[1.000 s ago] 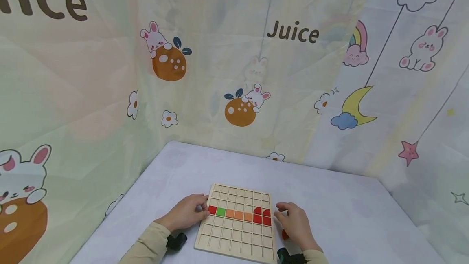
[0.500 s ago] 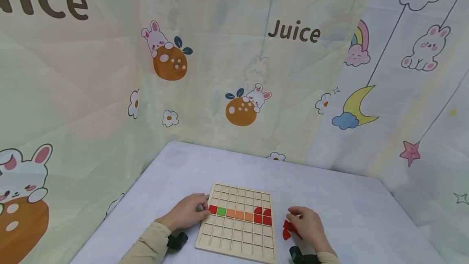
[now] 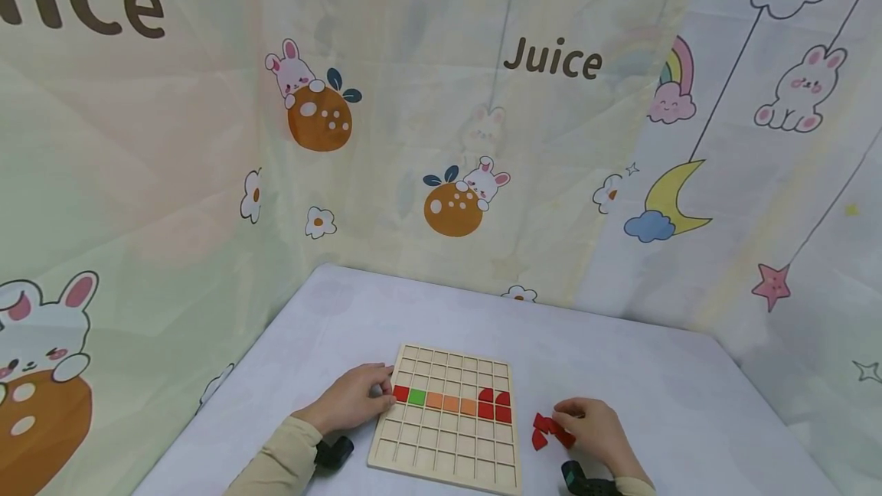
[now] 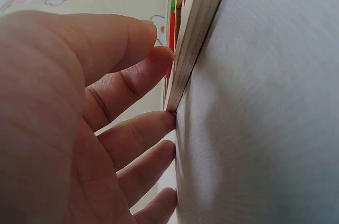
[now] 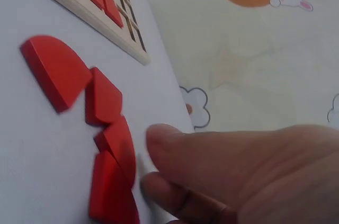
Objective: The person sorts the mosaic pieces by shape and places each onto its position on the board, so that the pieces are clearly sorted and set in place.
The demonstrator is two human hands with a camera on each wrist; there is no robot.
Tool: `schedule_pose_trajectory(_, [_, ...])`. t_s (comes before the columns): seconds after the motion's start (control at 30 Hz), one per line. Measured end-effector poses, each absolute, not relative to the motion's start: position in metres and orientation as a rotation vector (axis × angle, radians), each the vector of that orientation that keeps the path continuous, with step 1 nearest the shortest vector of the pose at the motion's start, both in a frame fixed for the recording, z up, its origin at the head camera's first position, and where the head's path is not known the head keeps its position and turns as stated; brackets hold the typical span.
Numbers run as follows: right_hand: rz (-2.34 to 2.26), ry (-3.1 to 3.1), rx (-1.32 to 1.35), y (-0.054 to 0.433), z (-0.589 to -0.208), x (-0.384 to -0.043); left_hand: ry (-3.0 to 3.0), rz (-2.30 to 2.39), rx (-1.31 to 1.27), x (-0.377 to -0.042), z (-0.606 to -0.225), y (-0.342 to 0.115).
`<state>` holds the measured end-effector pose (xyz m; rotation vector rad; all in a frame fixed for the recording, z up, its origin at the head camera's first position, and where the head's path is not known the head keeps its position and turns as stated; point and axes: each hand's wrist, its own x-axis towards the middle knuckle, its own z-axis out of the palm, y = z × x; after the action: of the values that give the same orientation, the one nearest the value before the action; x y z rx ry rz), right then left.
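Note:
A wooden grid board (image 3: 441, 442) lies on the table, with a row of coloured pieces across it: a red square (image 3: 401, 394), a green square (image 3: 416, 397), orange squares (image 3: 451, 404) and red pieces (image 3: 494, 404) at the right end. My left hand (image 3: 354, 396) rests at the board's left edge, fingers spread and relaxed, fingertips right at the side (image 4: 185, 49). To the right of the board, several loose red pieces (image 3: 540, 423) lie close together, one a quarter-round block (image 5: 55, 70). Beside them is my right hand (image 3: 596, 427), thumb and forefinger slightly apart with nothing between.
The white table (image 3: 620, 358) reaches back to a printed fabric backdrop (image 3: 386, 197) with rabbits and oranges. Dark camera mounts sit at both wrists, the left mount (image 3: 334, 452) close to the board's near left side.
My right hand has moved right and slightly nearer, away from the board's right edge, uncovering the loose red pieces. The left hand stays at the board's edge.

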<state>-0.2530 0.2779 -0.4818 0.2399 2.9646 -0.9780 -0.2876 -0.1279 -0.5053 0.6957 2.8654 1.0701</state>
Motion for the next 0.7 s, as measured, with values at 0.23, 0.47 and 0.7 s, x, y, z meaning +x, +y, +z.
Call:
schedule_pose_trajectory(0.23, [-0.965,2.899,0.224,0.2842,-0.4836,-0.249,2.862,1.077,0.695,-0.2871,-0.5044,-0.1279])
schedule_pose_trajectory(0.47, [-0.929,2.908,0.247,0.281,-0.4852,-0.2483,2.861,1.073,0.681,-0.2859,-0.504,-0.128])
schedule_pose_trajectory(0.7, [-0.88,2.943,0.248,0.2767,-0.4843,-0.2467,2.868,1.076,0.688,-0.2856,-0.5038,-0.1282])
